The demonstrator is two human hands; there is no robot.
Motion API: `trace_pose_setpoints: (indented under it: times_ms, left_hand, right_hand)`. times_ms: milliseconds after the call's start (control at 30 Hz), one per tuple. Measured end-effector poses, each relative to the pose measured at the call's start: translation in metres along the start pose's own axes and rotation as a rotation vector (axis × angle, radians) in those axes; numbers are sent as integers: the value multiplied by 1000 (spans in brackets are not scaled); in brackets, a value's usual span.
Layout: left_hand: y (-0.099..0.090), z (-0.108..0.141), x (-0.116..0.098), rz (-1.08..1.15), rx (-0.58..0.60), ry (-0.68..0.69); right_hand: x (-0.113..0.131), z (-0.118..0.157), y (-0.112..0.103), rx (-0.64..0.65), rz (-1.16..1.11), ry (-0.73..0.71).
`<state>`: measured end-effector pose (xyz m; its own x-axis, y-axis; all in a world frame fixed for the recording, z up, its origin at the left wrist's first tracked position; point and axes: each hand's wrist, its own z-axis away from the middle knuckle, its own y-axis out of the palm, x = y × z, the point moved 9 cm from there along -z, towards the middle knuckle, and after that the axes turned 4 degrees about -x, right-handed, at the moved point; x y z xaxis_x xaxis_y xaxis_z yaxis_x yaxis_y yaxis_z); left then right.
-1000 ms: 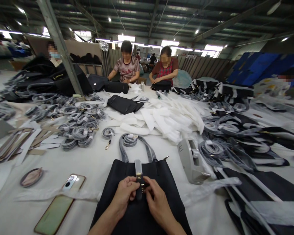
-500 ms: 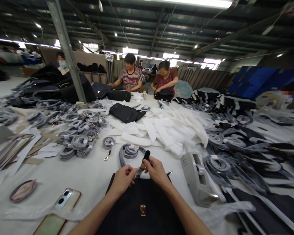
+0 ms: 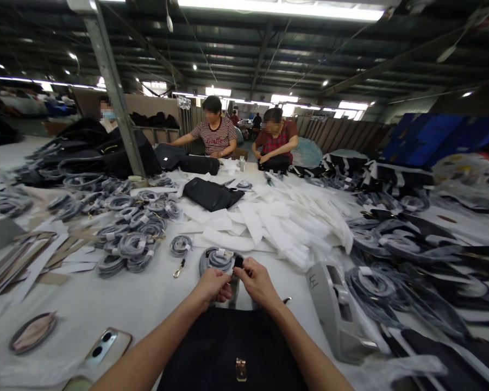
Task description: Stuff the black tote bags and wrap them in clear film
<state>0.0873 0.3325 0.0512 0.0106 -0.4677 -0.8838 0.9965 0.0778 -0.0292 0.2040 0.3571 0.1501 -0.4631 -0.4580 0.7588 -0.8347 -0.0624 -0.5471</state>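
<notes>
A black bag [image 3: 228, 336] lies in front of me, with a gold clasp [image 3: 240, 370] on its near face. Above its far edge, my right hand [image 3: 257, 279] pinches a black strap end [image 3: 238, 262] between thumb and fingers. My left hand [image 3: 217, 287] is closed in a pinch close beside that strap end; what its fingertips hold is hidden. Just beyond both hands sits a coiled grey strap in plastic wrap [image 3: 215, 258], partly covered by them.
On the right stands a grey tape dispenser [image 3: 334, 309]; a phone [image 3: 108, 347] lies at left. Wrapped strap coils [image 3: 134, 244] and white foam sheets [image 3: 277, 217] cover the table beyond. Two people [image 3: 218, 133] work across the table. Black bag parts [image 3: 444, 288] pile up at right.
Both hands have moved slightly up in view, away from the bag's far edge. Less of the black strap end shows above my right fingers. The camera view has shifted a little.
</notes>
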Motion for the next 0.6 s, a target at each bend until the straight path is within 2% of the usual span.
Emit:
trace_pose_setpoints:
  times_ms: [167, 400, 500, 600]
  left_hand:
    - [3, -1, -2, -13, -10, -11]
    - [-12, -1, -17, 5, -59, 130]
    - [-13, 6, -21, 4, -28, 158]
    - [-7, 13, -17, -6, 10, 127]
  right_hand:
    - [0, -1, -4, -19, 5, -16]
    - [0, -2, -10, -50, 11, -8]
    - [3, -1, -12, -44, 8, -7]
    - [9, 1, -11, -24, 3, -11]
